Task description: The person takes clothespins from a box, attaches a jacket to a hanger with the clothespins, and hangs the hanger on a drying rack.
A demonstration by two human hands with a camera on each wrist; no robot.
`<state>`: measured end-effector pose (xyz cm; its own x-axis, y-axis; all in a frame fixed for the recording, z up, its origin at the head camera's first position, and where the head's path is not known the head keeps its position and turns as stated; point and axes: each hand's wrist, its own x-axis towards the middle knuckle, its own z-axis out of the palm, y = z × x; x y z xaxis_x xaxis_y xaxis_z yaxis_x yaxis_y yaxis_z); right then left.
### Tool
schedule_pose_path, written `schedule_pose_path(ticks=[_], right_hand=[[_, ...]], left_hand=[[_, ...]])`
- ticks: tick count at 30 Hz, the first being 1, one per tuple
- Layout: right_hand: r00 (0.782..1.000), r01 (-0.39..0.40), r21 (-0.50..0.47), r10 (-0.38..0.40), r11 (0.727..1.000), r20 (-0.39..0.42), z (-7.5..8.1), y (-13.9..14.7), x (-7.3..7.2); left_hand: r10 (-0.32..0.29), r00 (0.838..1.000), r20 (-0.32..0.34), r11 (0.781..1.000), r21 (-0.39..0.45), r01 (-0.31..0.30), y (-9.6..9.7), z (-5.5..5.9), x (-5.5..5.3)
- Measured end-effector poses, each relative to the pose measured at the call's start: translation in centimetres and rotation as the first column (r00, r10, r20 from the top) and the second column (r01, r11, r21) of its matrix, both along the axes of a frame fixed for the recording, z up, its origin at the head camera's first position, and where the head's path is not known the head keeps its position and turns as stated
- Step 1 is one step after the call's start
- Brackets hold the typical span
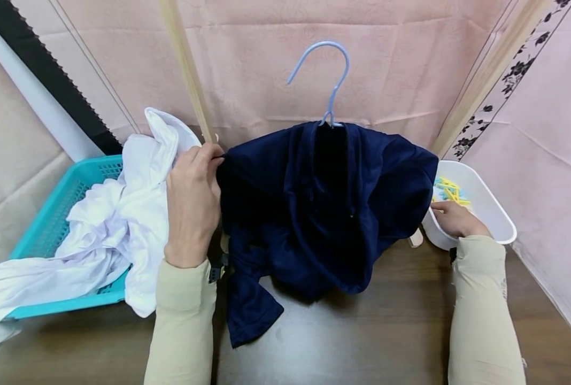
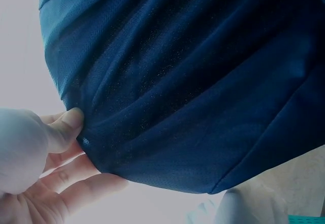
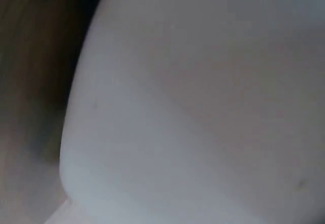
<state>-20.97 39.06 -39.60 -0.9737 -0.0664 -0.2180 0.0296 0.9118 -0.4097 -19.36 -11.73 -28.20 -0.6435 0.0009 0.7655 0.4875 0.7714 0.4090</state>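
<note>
A navy shirt (image 1: 266, 203) hangs on a light-blue hanger (image 1: 347, 61), its opening facing me and a sleeve dangling at the lower left. My left hand (image 1: 192, 200) pinches the garment's upper left edge between thumb and fingers; the left wrist view shows the cloth (image 2: 177, 92) drawn into folds from that grip. At the right, my right hand (image 1: 458, 220) reaches inside a white bin (image 1: 494, 214), beside small yellow clothes pegs (image 1: 451, 190) and light-blue ones. Its fingertips are mostly hidden. The bin's pale wall (image 3: 167, 132) fills the blurred right wrist view.
A teal basket (image 1: 45, 224) with crumpled white clothes (image 1: 117, 214) spilling over its rim stands at the left. Wooden posts (image 1: 186, 69) rise on both sides of the hanger. Pink patterned cloth (image 1: 386, 69) hangs behind the brown table (image 1: 362, 342).
</note>
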Motion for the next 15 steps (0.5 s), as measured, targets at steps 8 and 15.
schedule_pose_path(ticks=[8, 15], right_hand=[[0.989, 0.149, 0.037, -0.149, 0.988, -0.007, 0.08, 1.16, 0.86], [0.987, 0.157, 0.027, -0.157, 0.987, 0.021, 0.36, 1.17, 0.96]], left_hand=[[-0.011, 1.0, -0.011, 1.0, 0.0, 0.011, -0.04, -0.08, -0.12], [-0.013, 1.0, -0.011, 1.0, -0.014, 0.013, -0.13, -0.08, -0.07]])
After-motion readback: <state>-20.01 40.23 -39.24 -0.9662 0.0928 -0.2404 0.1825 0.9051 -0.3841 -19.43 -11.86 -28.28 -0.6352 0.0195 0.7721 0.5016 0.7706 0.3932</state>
